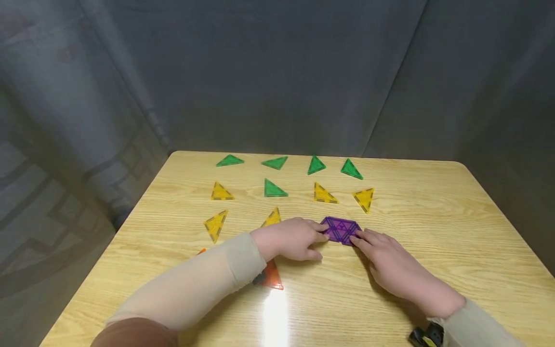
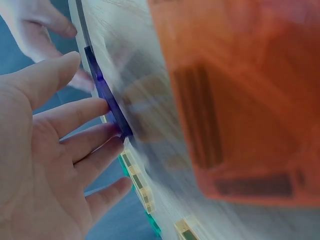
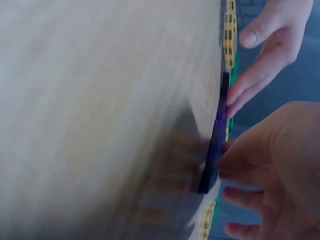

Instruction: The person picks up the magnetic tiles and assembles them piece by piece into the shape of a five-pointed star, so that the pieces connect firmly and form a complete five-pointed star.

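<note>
Flat on the table (image 1: pixel 433 217), several see-through purple triangle tiles (image 1: pixel 341 230) lie edge to edge in one strip. My left hand (image 1: pixel 295 239) touches the strip's left end with extended fingertips, the thumb held apart from it. At the opposite end, the fingertips of my right hand (image 1: pixel 392 262) rest on the tiles. From the left wrist, the purple tiles (image 2: pixel 109 95) appear edge-on against the fingertips. The right wrist view also has the purple strip (image 3: pixel 215 150) edge-on, with both hands at it; part of its right end is behind my right fingers.
Beyond the hands lie scattered green triangle tiles (image 1: pixel 275 188) and yellow triangle tiles (image 1: pixel 324 194). One yellow tile (image 1: pixel 271 218) is partly behind my left hand. An orange tile (image 1: pixel 273 277) lies under my left forearm, partly covered. Grey curtains (image 1: pixel 277 86) hang behind the table.
</note>
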`<state>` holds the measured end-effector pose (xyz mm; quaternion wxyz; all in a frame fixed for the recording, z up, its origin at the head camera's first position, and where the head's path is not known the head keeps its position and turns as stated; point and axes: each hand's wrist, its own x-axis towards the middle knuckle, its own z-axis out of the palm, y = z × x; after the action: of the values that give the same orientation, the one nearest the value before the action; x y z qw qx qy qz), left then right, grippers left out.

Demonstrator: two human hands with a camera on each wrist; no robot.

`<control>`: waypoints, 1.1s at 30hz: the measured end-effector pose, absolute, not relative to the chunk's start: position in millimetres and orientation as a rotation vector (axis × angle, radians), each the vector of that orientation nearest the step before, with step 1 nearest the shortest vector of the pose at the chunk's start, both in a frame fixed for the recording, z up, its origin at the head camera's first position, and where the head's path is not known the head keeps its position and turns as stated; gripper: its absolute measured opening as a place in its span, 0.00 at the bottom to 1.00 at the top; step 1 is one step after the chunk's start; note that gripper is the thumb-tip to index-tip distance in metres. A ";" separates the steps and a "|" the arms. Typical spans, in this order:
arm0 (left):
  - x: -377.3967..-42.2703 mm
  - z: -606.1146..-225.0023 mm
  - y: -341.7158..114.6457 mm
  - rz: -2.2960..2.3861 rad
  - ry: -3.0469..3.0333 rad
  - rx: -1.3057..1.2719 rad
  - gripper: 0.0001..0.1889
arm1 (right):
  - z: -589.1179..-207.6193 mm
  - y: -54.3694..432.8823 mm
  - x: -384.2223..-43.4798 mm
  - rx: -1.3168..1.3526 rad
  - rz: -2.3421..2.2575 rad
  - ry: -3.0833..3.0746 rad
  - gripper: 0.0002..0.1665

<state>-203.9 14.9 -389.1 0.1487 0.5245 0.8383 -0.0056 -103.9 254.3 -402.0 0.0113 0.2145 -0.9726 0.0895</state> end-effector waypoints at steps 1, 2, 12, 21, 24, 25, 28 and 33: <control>-204.2 -388.7 14.6 -0.011 2.407 1.503 0.30 | -400.6 254.4 -106.4 0.683 0.291 -3.029 0.32; -204.5 -388.4 14.2 -0.008 2.404 1.498 0.30 | -399.4 254.6 -109.1 0.697 0.305 -3.028 0.32; -202.9 -375.9 -0.6 0.134 2.435 1.460 0.30 | -400.0 255.5 -124.1 0.743 0.306 -3.117 0.33; -153.9 -332.2 -72.2 -0.065 2.549 1.416 0.28 | -403.8 254.9 -115.9 0.682 0.224 -3.070 0.29; -133.8 -335.4 -95.6 -0.064 2.515 1.353 0.33 | -402.4 253.8 -113.1 0.665 0.215 -3.058 0.28; -129.4 -339.0 -101.9 -0.061 2.509 1.339 0.35 | -402.0 253.4 -112.2 0.665 0.212 -3.052 0.28; -121.8 -352.9 -115.8 -0.062 2.514 1.309 0.39 | -402.1 252.5 -109.7 0.679 0.194 -3.023 0.28; -122.0 -376.6 -123.5 -0.046 2.565 1.367 0.37 | -403.2 250.9 -107.0 0.709 0.197 -2.987 0.27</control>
<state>-122.0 -123.5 -376.6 0.1169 0.4671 0.8763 -0.0158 -107.0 250.9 -403.2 0.0325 0.2304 -0.9705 0.0640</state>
